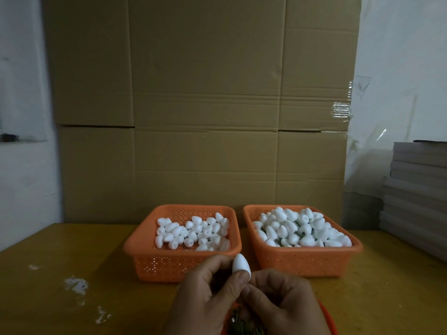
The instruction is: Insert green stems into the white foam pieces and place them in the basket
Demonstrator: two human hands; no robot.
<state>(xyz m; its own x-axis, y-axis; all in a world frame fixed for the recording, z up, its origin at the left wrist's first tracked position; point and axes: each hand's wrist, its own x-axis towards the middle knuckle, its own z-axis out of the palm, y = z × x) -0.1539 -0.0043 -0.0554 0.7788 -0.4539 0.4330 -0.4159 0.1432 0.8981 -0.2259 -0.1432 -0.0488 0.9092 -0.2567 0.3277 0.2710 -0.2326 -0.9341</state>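
Observation:
My left hand [205,293] pinches a white egg-shaped foam piece [239,263] between thumb and fingers, point upward. My right hand [283,301] presses against it from the right with its fingers curled; whatever it holds is hidden. Below my hands, green stems [242,325] lie in an orange container [329,317] at the bottom edge. The left orange basket [145,259] holds loose white foam pieces [193,232]. The right orange basket [314,262] is heaped with foam pieces [300,229], and green stems show between them.
Both baskets stand on a yellow-brown table [60,262] with white smears at the left [75,285]. A wall of large cardboard boxes [205,105] rises right behind the baskets. A stack of flat grey boards [416,194] stands at the right.

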